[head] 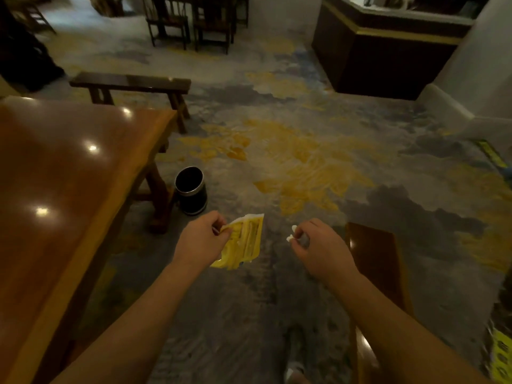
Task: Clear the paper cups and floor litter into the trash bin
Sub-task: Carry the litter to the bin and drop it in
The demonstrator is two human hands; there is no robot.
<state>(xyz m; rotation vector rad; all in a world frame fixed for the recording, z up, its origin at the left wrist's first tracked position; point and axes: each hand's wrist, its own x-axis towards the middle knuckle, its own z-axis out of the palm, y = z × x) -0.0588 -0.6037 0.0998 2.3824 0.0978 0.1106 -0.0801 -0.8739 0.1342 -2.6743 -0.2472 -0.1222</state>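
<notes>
No legible text, label, brand or number anywhere in view. Yellow wrapper [243, 242], pinched in the left hand [201, 241]: printed bands only, too blurred to make out as lettering. Yellow-and-black patch [501, 356] at lower right edge of the carpet: dark marks on it (could be print, cannot tell). Trash bin [191, 191]: plain dark wall with a silver rim band, nothing written on it.

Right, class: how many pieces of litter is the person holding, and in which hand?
2. A crumpled yellow plastic wrapper is pinched in the left hand; a small white paper scrap is in the right hand. More may be hidden in the hands.
</notes>
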